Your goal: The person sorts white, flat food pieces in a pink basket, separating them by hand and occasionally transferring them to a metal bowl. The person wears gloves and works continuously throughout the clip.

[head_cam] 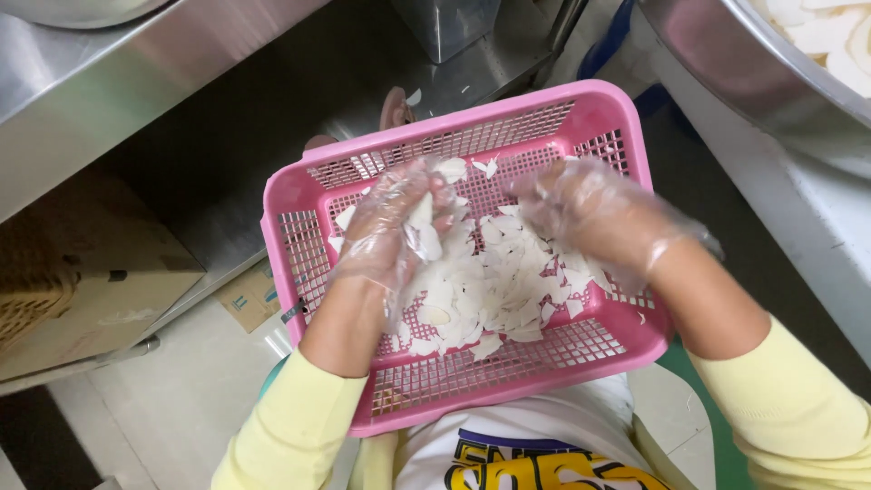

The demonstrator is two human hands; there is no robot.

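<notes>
Head view, looking down onto the lap. A pink slotted plastic basket (581,122) rests on the person's knees. In it lies a heap of thin white slices (494,281), spread across the middle and toward the near wall.

Left hand (395,227), in a clear loose glove: fingers curled round a small clump of the slices, lifted just above the heap.

Right hand (590,213), same kind of glove: it sits over the far right part of the heap. Blurred here, so I cannot tell whether its fingers are closed on anything; they look bent, possibly pinching.

Surroundings: a brown cardboard box (86,272) under the steel shelf (136,63) at left, with a smaller flat card piece (247,298) bearing a blue mark beside it. A large steel bowl (726,63) with more white pieces at upper right.
</notes>
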